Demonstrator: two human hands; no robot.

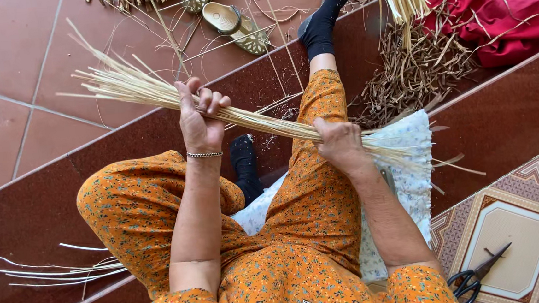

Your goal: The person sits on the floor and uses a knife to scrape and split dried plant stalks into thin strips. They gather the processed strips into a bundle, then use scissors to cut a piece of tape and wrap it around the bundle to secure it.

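Note:
A long bundle of pale straw-like stalks [261, 122] lies across my lap, running from upper left to lower right. My left hand [199, 115] is closed around it near its loose, fanned end. Further along, over my right knee, my right hand [340, 143] grips the same bundle. I sit in orange flowered clothes on a white patterned cushion [409, 160], with black socks on my feet.
Black scissors [477, 274] lie on the patterned tile at lower right. A heap of brown dry strips [412, 72] and a red cloth [506, 11] lie at upper right. Loose pale stalks [63, 270] rest at lower left. Sandals [235, 24] sit on the floor above.

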